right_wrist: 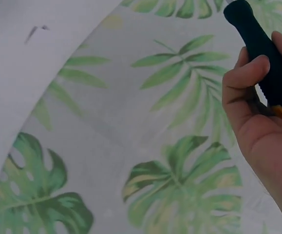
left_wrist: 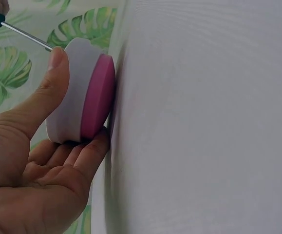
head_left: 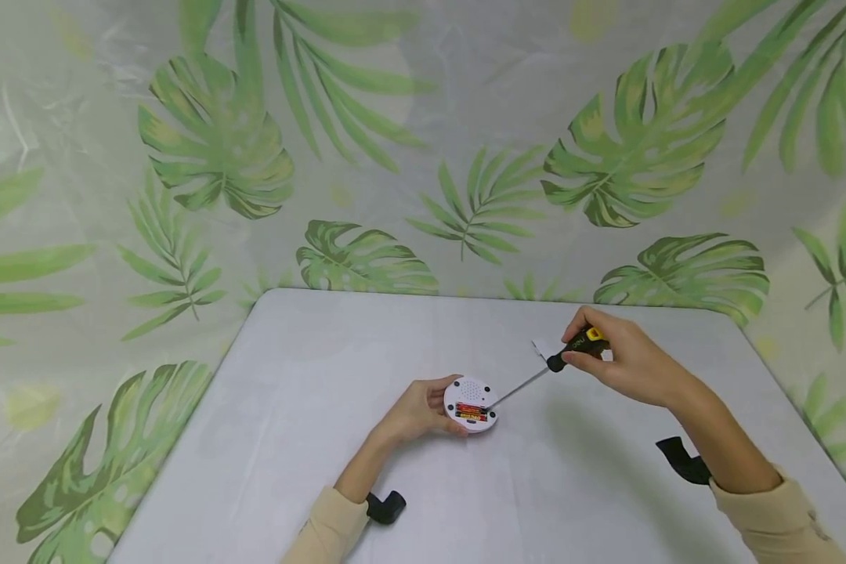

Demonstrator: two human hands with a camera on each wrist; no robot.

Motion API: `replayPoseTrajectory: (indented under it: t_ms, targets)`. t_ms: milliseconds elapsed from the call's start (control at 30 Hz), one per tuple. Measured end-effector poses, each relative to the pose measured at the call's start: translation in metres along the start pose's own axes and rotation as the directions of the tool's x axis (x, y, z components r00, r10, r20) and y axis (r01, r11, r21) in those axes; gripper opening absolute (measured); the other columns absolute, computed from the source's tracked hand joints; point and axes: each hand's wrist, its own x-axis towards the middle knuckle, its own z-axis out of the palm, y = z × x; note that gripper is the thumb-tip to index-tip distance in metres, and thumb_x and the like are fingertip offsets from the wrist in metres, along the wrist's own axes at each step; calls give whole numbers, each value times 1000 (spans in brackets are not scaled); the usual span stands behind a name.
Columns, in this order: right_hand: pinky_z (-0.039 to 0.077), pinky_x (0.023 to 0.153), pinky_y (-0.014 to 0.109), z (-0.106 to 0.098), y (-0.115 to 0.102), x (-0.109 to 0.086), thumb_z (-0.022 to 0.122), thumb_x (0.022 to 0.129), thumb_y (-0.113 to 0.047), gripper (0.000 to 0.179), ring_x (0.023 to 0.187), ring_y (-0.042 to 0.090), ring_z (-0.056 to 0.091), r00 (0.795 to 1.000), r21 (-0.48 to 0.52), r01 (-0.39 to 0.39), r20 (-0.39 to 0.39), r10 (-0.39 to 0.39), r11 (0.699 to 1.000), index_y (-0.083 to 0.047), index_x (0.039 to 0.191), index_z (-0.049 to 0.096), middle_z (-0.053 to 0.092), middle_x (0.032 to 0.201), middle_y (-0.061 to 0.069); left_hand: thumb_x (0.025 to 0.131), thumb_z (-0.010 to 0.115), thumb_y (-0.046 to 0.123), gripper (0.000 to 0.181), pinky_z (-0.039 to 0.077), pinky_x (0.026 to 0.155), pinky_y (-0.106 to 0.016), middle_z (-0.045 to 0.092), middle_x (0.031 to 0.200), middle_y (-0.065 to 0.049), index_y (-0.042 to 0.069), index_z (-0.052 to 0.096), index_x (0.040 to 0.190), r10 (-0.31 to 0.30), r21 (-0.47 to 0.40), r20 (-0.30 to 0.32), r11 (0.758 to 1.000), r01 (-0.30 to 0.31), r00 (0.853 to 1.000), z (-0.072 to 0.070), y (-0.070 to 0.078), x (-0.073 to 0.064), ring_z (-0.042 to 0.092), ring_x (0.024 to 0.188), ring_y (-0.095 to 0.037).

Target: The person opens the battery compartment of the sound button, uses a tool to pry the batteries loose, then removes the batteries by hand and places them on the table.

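Round device (head_left: 471, 392) gripped at its rim by the left hand (head_left: 414, 411), between thumb and fingers, over the table (head_left: 268, 439), around its middle; contact can't be told. Red batteries (head_left: 471, 412) exposed. Screwdriver (head_left: 556, 363) gripped by the right hand (head_left: 632, 362), fingers curled round it, tip just beside the batteries. Risk: if levered too hard, a battery could be popped out or the device twisted loose.

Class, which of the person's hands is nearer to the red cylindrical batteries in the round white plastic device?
Left. The left hand grips the device by its edge, beside the batteries; the right hand is farther off to their right, holding a metal-shafted, black-and-yellow screwdriver.
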Motion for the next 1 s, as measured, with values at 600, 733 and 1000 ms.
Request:
replayPoseTrajectory:
  t_ms: [600, 733, 1000]
  targets:
    - [49, 64, 23, 29, 74, -52, 67, 100, -6, 21, 76, 12, 58, 951, 344, -208, -146, 271, 916, 3, 116, 58, 62, 103, -8, 76, 88, -7, 89, 59, 102, -28, 57, 149, -23, -4, 44, 153, -6, 19, 12, 1000, 6, 1000, -5, -1, 4, 62, 134, -30]
    - [48, 65, 25, 37, 86, -64, 65, 102, -8, 21, 76, 17, 56, 937, 390, -243, -142, 319, 888, 3, 117, 57, 62, 95, -8, 76, 88, -6, 89, 59, 101, -28, 58, 148, -24, -5, 44, 153, -4, 22, 13, 1000, 3, 1000, -5, 0, 4, 63, 133, -30]
    - [48, 70, 24, 54, 106, -88, 64, 103, -13, 17, 74, 18, 59, 888, 497, -350, -94, 450, 794, -1, 116, 60, 62, 82, -5, 76, 88, -5, 88, 59, 102, -28, 57, 149, -23, -4, 44, 153, -12, 33, -1, 999, 12, 1000, -5, 1, 2, 62, 134, -30]
